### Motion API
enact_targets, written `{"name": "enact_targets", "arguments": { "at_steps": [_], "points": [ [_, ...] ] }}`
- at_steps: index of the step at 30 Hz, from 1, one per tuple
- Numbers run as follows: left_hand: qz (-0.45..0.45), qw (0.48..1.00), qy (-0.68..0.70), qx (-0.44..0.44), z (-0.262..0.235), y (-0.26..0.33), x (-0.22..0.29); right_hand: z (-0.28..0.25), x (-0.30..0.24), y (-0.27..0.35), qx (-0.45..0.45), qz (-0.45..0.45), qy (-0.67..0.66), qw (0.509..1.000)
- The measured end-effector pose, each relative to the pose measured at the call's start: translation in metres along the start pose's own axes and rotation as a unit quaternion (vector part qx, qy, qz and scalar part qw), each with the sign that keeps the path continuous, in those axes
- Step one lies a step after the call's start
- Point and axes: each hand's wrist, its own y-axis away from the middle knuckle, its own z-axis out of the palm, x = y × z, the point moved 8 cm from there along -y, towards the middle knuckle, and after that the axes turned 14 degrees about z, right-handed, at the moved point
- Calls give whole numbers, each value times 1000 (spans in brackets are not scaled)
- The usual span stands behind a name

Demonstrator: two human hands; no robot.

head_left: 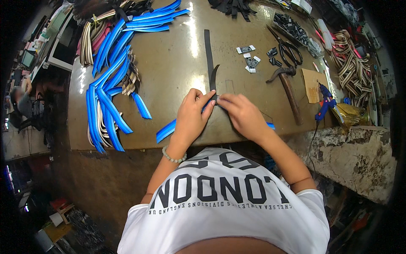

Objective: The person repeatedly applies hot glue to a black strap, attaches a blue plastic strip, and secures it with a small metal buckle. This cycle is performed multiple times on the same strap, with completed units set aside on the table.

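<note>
My left hand [192, 113] and my right hand [240, 112] meet at the near edge of a brown worktable [169, 63], fingertips pinching a blue strap [165, 130] together with a thin black strip [209, 51]. The blue strap runs under both hands, its left end sticking out toward the table edge and a small bit [270, 125] showing to the right of my right wrist. The black strip stretches away from my fingers across the table. A bead bracelet sits on my left wrist.
A pile of blue straps [108, 80] lies at the left. On the right are a hammer [289, 91], scissors [287, 48], a blue glue gun [325, 102], small black-and-white tags [249, 57], a tray of black buckles [292, 27] and striped webbing [353, 67].
</note>
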Motion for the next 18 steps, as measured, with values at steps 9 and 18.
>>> {"name": "enact_targets", "arguments": {
  "at_steps": [9,18],
  "points": [
    [5,1000,-11,8,-1,1,3,19,4,20,20,-77,111,991],
    [12,1000,-6,5,-3,0,4,16,9,15,7,-97,87,991]
  ]
}}
